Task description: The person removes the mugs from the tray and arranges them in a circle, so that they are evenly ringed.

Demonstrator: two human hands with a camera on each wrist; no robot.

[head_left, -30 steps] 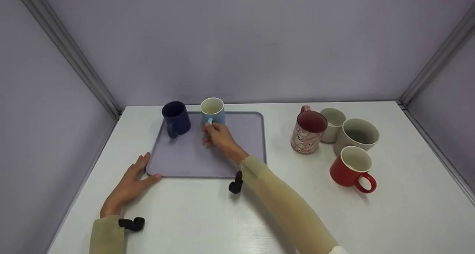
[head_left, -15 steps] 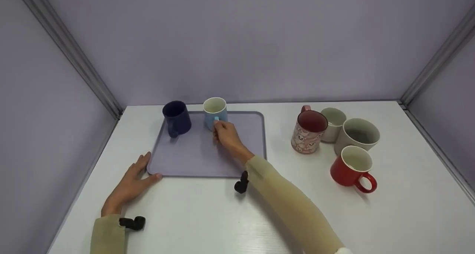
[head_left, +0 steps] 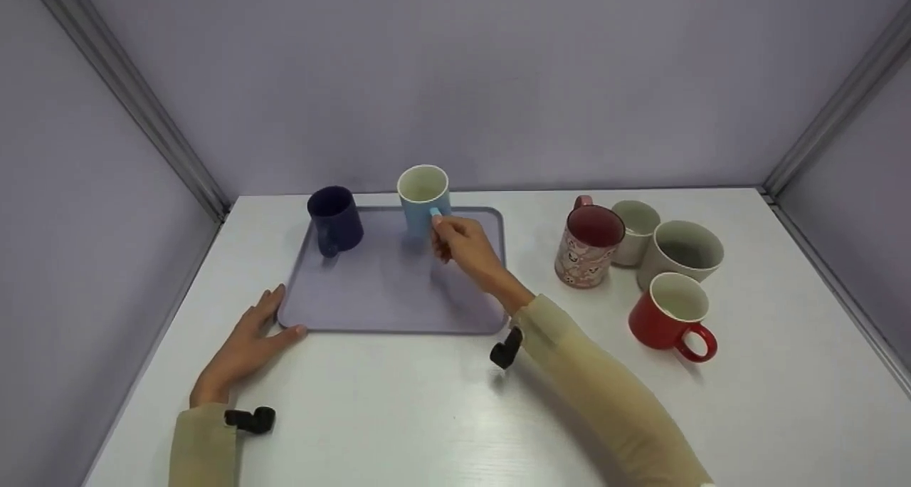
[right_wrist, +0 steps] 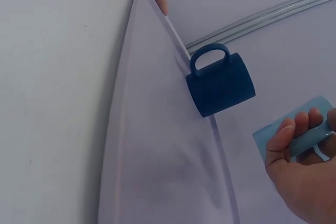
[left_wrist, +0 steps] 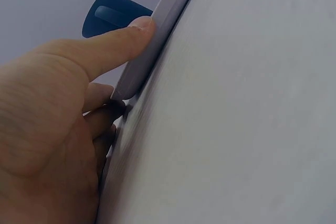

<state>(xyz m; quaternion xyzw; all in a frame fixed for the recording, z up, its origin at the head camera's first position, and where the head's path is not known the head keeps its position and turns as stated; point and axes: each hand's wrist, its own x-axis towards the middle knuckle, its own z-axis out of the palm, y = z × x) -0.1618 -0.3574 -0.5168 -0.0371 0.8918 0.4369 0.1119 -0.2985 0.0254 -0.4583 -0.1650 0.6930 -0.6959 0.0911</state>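
My right hand (head_left: 466, 248) grips the handle of a light blue mug (head_left: 420, 215), cream inside, held upright just above the back of a lavender tray (head_left: 370, 309). Curled fingers round that handle also show in the right wrist view, where the light blue mug (right_wrist: 294, 124) stands apart from the tray. At the tray's near left corner my left hand (head_left: 245, 348) rests with thumb and fingers spread, touching the two edges. Its thumb (left_wrist: 118, 45) lies against the rim in the left wrist view. A dark blue mug (head_left: 338, 223) stands on the tray's back left corner, handle toward me.
Right of the tray, a group of mugs stands on the white table (head_left: 398, 409): a patterned pink mug (head_left: 585, 259), a small whitish cup (head_left: 635, 234), a wider grey-white one (head_left: 680, 252) and a red mug (head_left: 662, 323). Pale walls close off the back and sides.
My right hand has moved right with the light blue mug and raised it off the tray. My left hand stays at the tray corner. The other mugs stay in place.
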